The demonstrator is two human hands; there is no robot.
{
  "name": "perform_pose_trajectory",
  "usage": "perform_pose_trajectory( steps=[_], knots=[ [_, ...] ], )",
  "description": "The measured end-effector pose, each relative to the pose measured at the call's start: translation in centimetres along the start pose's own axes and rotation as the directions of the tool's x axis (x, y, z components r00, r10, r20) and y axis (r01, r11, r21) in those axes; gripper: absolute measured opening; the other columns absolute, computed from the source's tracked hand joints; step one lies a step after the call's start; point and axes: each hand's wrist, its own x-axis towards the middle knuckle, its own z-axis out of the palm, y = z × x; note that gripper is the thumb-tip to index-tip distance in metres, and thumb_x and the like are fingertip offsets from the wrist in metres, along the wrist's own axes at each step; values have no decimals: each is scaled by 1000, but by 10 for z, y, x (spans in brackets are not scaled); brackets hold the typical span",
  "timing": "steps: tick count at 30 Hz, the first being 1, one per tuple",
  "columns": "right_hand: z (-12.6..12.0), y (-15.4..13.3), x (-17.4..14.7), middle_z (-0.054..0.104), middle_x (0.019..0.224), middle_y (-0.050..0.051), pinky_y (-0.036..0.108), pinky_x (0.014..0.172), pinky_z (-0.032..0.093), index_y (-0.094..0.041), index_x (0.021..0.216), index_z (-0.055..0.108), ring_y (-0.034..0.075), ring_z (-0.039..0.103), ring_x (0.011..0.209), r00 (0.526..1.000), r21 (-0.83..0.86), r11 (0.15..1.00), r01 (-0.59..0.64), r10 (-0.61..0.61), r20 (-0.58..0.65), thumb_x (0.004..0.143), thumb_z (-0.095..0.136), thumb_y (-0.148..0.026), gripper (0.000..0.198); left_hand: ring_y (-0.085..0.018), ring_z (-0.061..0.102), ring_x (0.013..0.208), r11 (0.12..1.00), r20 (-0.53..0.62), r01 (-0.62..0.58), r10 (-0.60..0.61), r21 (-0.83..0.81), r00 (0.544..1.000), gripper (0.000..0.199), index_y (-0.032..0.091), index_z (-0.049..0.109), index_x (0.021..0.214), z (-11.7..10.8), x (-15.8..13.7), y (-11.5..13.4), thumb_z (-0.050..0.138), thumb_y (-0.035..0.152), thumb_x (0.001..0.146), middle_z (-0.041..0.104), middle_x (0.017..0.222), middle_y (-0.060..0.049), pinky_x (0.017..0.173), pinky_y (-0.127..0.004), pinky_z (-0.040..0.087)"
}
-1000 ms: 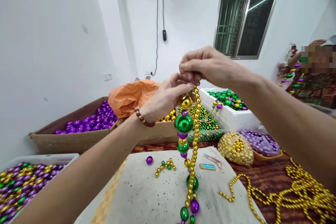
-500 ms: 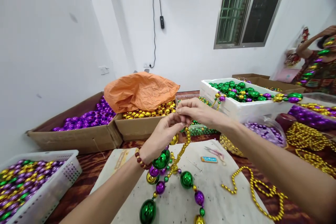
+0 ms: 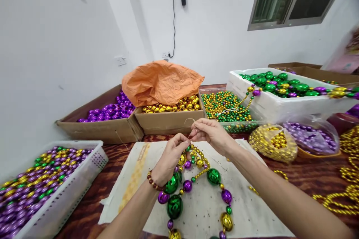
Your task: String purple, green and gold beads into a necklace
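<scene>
Below my hands hangs a bead necklace [image 3: 214, 176] of large green, purple and gold beads, its lower part resting on the white cloth. My left hand [image 3: 171, 155] is closed, thumb and fingers pinching the thread at the top of the necklace. Slightly above and to the right, my right hand [image 3: 209, 134] pinches the thin thread [image 3: 190, 119], whose loose end curls up over the fingers. A short stretch of thread runs between both hands. Strands of small gold beads hang just under the fingertips. The exact knot or bead at the fingertips is too small to make out.
A white cloth [image 3: 202, 203] covers the table before me. Behind it stand cardboard boxes of purple beads [image 3: 112, 111] and gold beads [image 3: 165, 108], a tub of small beads [image 3: 224, 101] and a foam box [image 3: 254, 102]. A white basket [image 3: 95, 160] sits left; bagged gold beads [image 3: 273, 143] sit right.
My view has turned left and downward. My hands have moved slightly apart, and thread now shows between them. The scissors and blue packet seen earlier are out of sight.
</scene>
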Motion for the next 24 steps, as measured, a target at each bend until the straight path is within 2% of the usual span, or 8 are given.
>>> perform_pose_trajectory(
  steps=[4, 6, 8, 11, 13, 17, 20, 24],
  knots=[
    [-5, 28, -9, 73, 87, 6, 30, 77, 52, -18, 81, 62, 17, 69, 81, 987, 186, 983, -2, 32, -155, 80, 68, -37, 20, -7, 46, 45, 997, -77, 47, -52, -61, 996, 24, 19, 50, 77, -13, -5, -12, 60, 40, 80, 55, 53, 3, 44, -17, 29],
    [-1, 37, -21, 73, 91, 6, 30, 80, 51, -18, 79, 63, 17, 67, 88, 978, 191, 981, 34, 7, -209, 83, 65, -37, 19, -7, 46, 46, 997, -124, 30, -38, -64, 992, 22, 18, 50, 76, -18, -5, -17, 61, 36, 80, 55, 55, 4, 45, -17, 30],
    [9, 44, -37, 73, 94, 5, 26, 76, 49, -19, 81, 66, 15, 65, 87, 971, 98, 992, 78, -53, -233, 88, 60, -35, 19, -6, 47, 47, 998, -162, 9, -18, -58, 987, 20, 18, 50, 75, -22, -5, -20, 62, 33, 79, 55, 57, 4, 47, -17, 32],
    [27, 59, -62, 72, 91, 3, 23, 69, 47, -21, 86, 70, 14, 63, 79, 983, -212, 970, 116, -143, -116, 93, 54, -32, 21, -7, 47, 47, 997, -176, 13, -26, -73, 984, 19, 18, 50, 75, -24, -7, -22, 61, 32, 80, 55, 55, 4, 47, -17, 33],
    [33, 76, -73, 72, 92, 3, 25, 73, 48, -22, 91, 71, 16, 64, 83, 977, -453, 874, 175, -210, -28, 94, 52, -28, 20, -7, 45, 45, 995, -157, 30, -44, -92, 987, 18, 17, 51, 76, -25, -9, -23, 61, 32, 81, 54, 53, 4, 46, -17, 32],
    [27, 119, -76, 69, 107, 4, 31, 88, 46, -23, 102, 68, 20, 62, 100, 916, -818, 531, 222, -402, -12, 95, 46, -17, 23, -6, 47, 45, 985, -49, 133, -139, -110, 989, 17, 17, 53, 77, -26, -15, -26, 62, 31, 81, 56, 52, 2, 45, -16, 31],
    [20, 137, -72, 66, 116, 5, 29, 84, 48, -23, 108, 65, 19, 62, 105, 892, -921, 347, 178, -452, 1, 94, 42, -11, 29, -7, 50, 47, 958, 59, 248, -242, -146, 968, 20, 17, 56, 80, -27, -19, -32, 65, 34, 80, 58, 54, 0, 45, -15, 32],
    [19, 145, -68, 60, 128, 8, 28, 84, 49, -20, 110, 64, 19, 62, 105, 846, -962, 219, 164, -532, 23, 94, 40, -10, 30, -10, 56, 51, 879, 158, 392, -361, -271, 919, 21, 17, 57, 84, -29, -26, -41, 70, 32, 76, 59, 61, 0, 47, -18, 39]
  ],
)
